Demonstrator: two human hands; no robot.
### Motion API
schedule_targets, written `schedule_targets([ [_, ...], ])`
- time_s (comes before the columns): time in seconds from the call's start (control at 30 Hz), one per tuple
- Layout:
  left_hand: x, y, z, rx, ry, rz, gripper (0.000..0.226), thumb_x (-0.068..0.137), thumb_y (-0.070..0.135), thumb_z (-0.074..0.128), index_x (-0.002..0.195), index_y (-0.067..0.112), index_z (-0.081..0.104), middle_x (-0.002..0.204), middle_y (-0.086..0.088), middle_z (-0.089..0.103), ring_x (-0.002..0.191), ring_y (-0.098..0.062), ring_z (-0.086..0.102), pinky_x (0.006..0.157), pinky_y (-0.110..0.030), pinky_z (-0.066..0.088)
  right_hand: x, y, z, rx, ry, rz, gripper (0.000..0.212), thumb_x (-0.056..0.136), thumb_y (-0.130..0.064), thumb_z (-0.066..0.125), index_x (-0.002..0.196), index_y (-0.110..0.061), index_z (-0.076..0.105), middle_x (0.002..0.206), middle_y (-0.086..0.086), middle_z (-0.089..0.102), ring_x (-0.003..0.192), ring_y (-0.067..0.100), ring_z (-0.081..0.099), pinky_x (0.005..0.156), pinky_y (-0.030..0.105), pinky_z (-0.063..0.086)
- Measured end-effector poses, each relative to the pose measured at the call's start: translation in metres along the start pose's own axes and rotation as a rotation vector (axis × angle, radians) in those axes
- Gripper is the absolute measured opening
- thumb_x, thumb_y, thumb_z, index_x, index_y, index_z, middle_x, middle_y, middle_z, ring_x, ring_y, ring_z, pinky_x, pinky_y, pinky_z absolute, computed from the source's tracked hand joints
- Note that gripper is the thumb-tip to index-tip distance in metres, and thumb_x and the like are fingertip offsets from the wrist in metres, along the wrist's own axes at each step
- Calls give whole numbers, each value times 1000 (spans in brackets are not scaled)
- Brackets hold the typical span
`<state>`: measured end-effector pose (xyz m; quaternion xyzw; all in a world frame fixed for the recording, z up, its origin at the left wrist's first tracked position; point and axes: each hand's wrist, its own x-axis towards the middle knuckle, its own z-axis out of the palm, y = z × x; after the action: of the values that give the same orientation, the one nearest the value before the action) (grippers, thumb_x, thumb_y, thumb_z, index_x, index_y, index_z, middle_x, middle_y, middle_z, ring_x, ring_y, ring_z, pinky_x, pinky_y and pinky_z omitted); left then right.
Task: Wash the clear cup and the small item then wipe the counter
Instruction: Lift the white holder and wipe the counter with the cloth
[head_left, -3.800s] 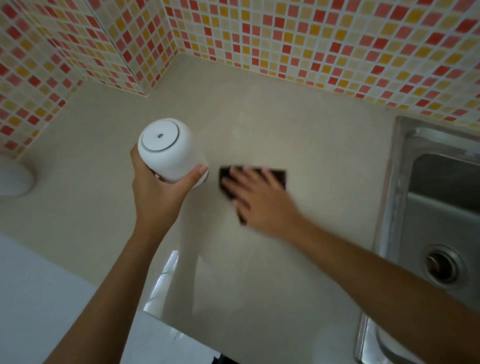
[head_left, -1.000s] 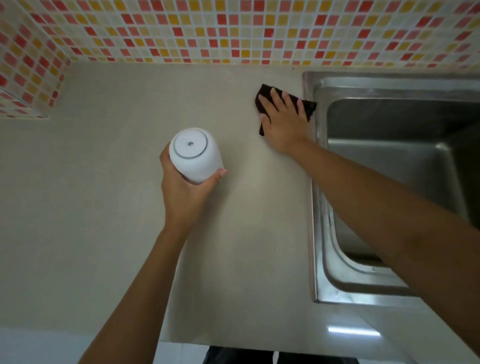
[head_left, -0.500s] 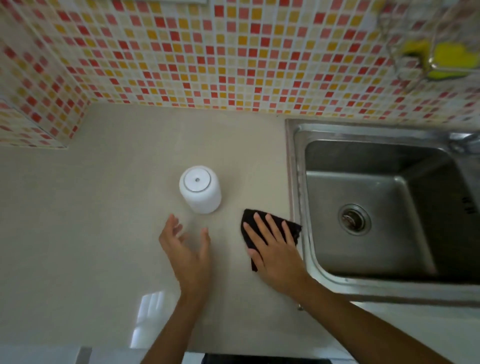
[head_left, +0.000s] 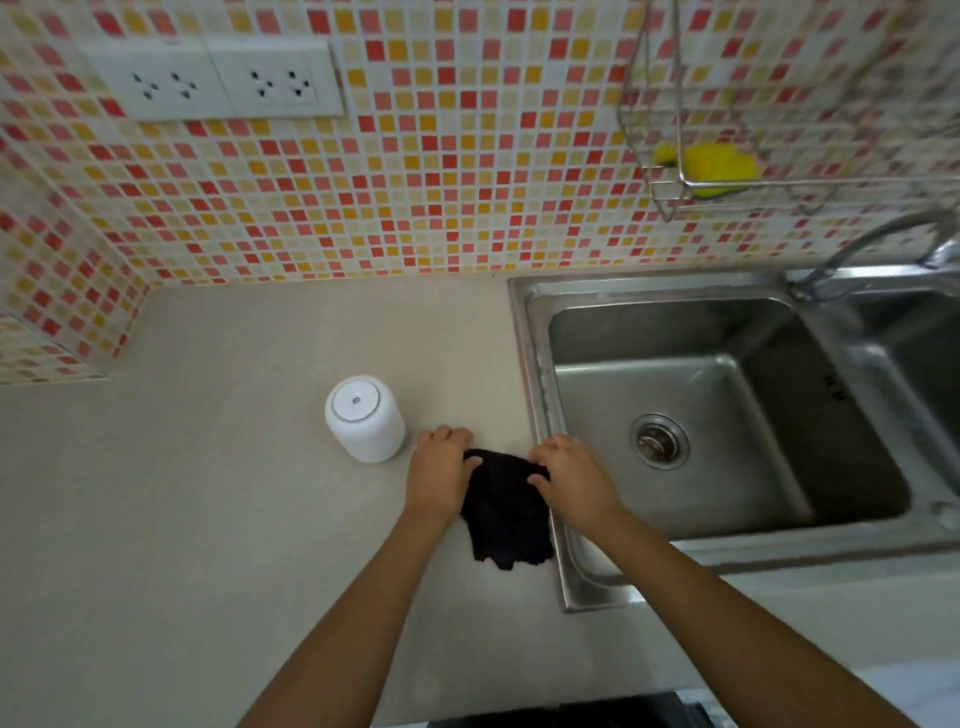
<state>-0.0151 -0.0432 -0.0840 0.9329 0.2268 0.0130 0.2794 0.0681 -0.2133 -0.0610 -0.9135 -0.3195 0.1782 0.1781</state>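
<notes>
A dark cloth (head_left: 506, 512) lies crumpled on the beige counter (head_left: 208, 519), right beside the sink's left rim. My left hand (head_left: 440, 475) grips its upper left corner and my right hand (head_left: 569, 478) grips its upper right corner, so the cloth hangs between them. A white cylindrical container (head_left: 364, 418) stands upright on the counter just left of my left hand, not touched. No clear cup is in view.
A steel sink (head_left: 727, 415) with a drain fills the right side, with a tap (head_left: 883, 244) over its far corner. A wire rack (head_left: 727, 171) on the tiled wall holds a yellow sponge. Two white sockets (head_left: 218, 80) sit on the wall.
My left hand set the white container down on the counter and moved to the cloth. My right hand stopped pressing flat and now pinches the cloth. The view tilted up toward the wall.
</notes>
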Motion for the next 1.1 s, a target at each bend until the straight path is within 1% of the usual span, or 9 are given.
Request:
schedule_targets([
  [0.07, 3, 2, -4, 38, -33, 3, 21, 92, 24, 59, 108, 12, 65, 107, -8, 61, 106, -26, 49, 91, -33, 42, 2, -1, -5, 23, -26, 33, 21, 89, -17, 60, 107, -12, 67, 111, 9, 58, 110, 24, 52, 91, 28, 40],
  [0.17, 4, 11, -18, 87, -52, 37, 19, 93, 25, 58, 103, 14, 68, 104, -7, 61, 105, -26, 49, 88, -31, 42, -1, -3, -16, 72, -41, 45, 20, 91, -17, 58, 107, -10, 67, 112, 12, 56, 107, 27, 56, 90, 30, 43],
  [0.3, 6, 35, -48, 23, 45, 143, 16, 92, 27, 59, 99, 17, 69, 98, -2, 64, 93, -21, 54, 83, -30, 42, -7, 4, -54, 215, 109, 23, 18, 92, -15, 57, 106, -13, 67, 106, 6, 54, 98, 20, 57, 80, 22, 37],
  [0.37, 10, 56, -62, 28, 75, 224, 16, 93, 30, 58, 98, 19, 69, 94, 0, 68, 88, -21, 57, 81, -34, 44, -5, 15, -79, 206, 191, -6, 17, 91, -15, 58, 105, -14, 68, 103, 4, 55, 95, 20, 56, 78, 21, 35],
  [0.47, 19, 98, -70, 89, 101, 299, 17, 94, 33, 56, 99, 23, 68, 93, 3, 69, 88, -21, 59, 82, -39, 45, -2, 36, -116, 196, 224, -25, 14, 89, -14, 61, 100, -15, 69, 100, 6, 61, 95, 22, 58, 76, 20, 34],
  [0.67, 43, 194, -75, 24, 224, 403, 18, 92, 31, 60, 102, 21, 71, 97, 6, 70, 89, -14, 61, 83, -28, 45, -7, 91, -216, 233, 276, -101, 12, 89, -17, 63, 100, -18, 69, 101, -2, 68, 96, 12, 61, 89, 31, 49],
  [0.8, 61, 269, -77, -28, 270, 456, 18, 92, 29, 61, 103, 20, 72, 98, 3, 71, 91, -13, 62, 84, -31, 51, -14, 134, -293, 280, 235, -140, 13, 91, -18, 63, 102, -18, 68, 102, -7, 66, 98, 7, 57, 86, 24, 44],
  [0.93, 82, 336, -84, -96, 338, 507, 19, 93, 28, 59, 105, 18, 71, 97, 5, 69, 87, -10, 59, 79, -28, 48, -16, 165, -364, 334, 317, -200, 10, 89, -15, 64, 97, -19, 68, 92, -15, 62, 91, 4, 56, 81, 20, 39],
  [1.1, 118, 404, -105, -167, 449, 518, 20, 96, 26, 55, 106, 18, 71, 95, 6, 69, 87, -10, 60, 79, -27, 50, 9, 188, -431, 450, 443, -251, 12, 87, -13, 67, 94, -23, 69, 97, -11, 66, 98, 8, 60, 90, 25, 43],
])
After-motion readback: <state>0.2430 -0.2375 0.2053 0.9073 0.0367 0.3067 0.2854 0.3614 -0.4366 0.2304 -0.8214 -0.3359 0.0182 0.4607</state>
